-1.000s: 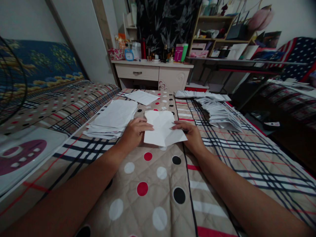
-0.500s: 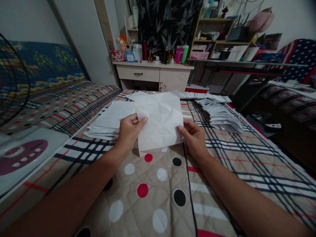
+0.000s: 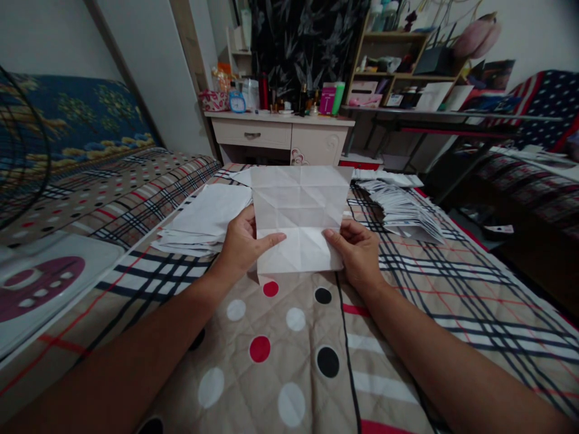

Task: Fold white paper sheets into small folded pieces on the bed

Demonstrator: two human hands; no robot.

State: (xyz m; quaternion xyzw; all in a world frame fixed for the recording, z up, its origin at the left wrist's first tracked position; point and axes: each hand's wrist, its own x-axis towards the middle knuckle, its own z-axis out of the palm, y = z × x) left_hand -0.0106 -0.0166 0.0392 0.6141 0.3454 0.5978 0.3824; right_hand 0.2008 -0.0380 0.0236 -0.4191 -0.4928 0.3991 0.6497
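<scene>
A creased white sheet of paper stands tilted up in front of me, fold lines crossing it in a grid with diagonals. My left hand grips its left side, thumb lying on the front and fingers behind. On the right edge my right hand pinches the sheet between thumb and curled fingers. The fingers behind the paper are partly hidden. To the left lies a stack of white paper sheets. A row of folded white papers lies to the right.
A quilted bedspread with dots and plaid lies under everything. At the left is a white plastic object with a purple panel, beside a dark wire frame. Beyond the bed stand a white dresser and a shelf unit.
The sheet has been spread flatter and squared up, its upper right corner now reaching further right. My left thumb has slid inward over the paper; both hands keep their grip.
</scene>
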